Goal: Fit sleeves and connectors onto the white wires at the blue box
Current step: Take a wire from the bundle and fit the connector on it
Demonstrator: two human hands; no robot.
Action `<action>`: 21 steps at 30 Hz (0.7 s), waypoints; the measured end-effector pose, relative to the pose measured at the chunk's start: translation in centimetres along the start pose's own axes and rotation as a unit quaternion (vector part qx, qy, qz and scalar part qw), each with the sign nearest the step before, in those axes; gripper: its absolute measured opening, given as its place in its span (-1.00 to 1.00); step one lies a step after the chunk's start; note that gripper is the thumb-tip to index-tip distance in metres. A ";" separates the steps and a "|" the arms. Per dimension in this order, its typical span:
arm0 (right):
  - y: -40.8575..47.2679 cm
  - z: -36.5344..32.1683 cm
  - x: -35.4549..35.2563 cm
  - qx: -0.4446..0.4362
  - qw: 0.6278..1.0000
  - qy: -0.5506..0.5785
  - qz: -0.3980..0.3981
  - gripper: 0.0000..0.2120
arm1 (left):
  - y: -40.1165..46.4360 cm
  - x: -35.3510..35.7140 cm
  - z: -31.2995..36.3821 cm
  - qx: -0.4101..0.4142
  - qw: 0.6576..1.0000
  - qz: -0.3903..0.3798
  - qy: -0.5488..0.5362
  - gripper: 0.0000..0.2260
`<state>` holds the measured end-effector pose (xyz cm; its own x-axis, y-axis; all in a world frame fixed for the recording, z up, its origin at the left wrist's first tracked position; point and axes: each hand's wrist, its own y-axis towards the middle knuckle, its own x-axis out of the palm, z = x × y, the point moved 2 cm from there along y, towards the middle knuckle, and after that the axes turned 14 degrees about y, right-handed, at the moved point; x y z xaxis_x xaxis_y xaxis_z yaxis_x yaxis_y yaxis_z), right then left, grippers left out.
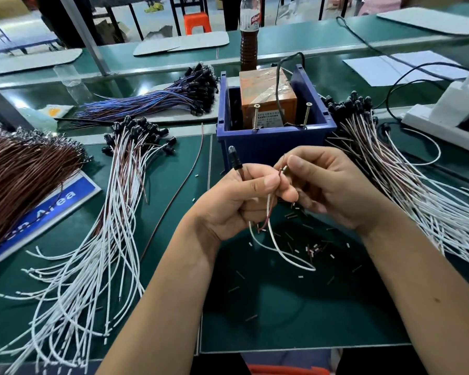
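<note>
White wires [279, 253] pinched mid-assembly before blue box [275, 143]: left hand [236, 201] gripping black connector [234, 159] end, right hand [328, 185] pinching brown lead tip. Fitted bundle [136, 147] left; loose sleeves [313, 249] on tabletop [295, 315]; apparently many remaining.

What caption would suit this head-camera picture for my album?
Left hand and right hand pinch a brown wire end before the blue box, white wires spread on both sides.

Two hands [236, 201] [333, 185], one blue box [275, 146] with two screws [255, 116] [307, 115], one bottle [249, 33], five wire bundles; loose sleeves uncountable.
</note>
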<state>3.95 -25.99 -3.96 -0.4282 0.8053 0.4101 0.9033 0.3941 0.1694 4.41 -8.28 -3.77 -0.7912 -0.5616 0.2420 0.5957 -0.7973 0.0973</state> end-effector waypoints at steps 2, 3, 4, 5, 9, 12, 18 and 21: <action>0.1 0.1 0.0 -0.018 1.000 -0.013 0.011 -0.82 | 0.2 -0.1 -0.1 -0.014 1.000 0.014 -0.008 -0.82; 0.1 0.2 0.0 -0.028 0.999 -0.018 0.019 -0.83 | 0.2 -0.2 -0.1 -0.016 1.000 0.019 -0.005 -0.81; 0.2 0.2 0.0 -0.038 0.999 -0.026 0.027 -0.84 | 0.2 -0.3 -0.2 -0.018 1.000 0.022 -0.002 -0.81; 0.3 0.3 0.0 -0.048 0.997 -0.038 0.037 -0.85 | 0.2 -0.3 -0.3 -0.020 0.999 0.028 0.000 -0.81; 0.5 0.4 -0.2 -0.089 0.989 -0.063 0.097 -0.86 | 0.3 -0.7 -0.5 -0.020 0.998 0.060 -0.013 -0.82; 0.4 -0.3 -1.1 -0.123 0.979 -0.054 0.154 -0.85 | 0.0 -1.2 -0.3 0.014 0.997 0.062 -0.043 -0.80; 0.0 0.4 0.0 0.023 0.996 -0.082 0.017 -0.73 | 0.2 -1.5 -0.1 0.076 0.983 0.145 -0.085 -0.82; -0.1 0.6 0.8 0.044 0.990 -0.129 -0.044 -0.76 | 0.1 -1.6 -0.2 0.069 0.981 0.176 -0.035 -0.77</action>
<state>3.49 -25.08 -4.16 -0.5076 0.8478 0.1536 0.8614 0.4957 0.1107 5.68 -7.52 -4.34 -0.5246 -0.7767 0.3484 0.8472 -0.5166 0.1239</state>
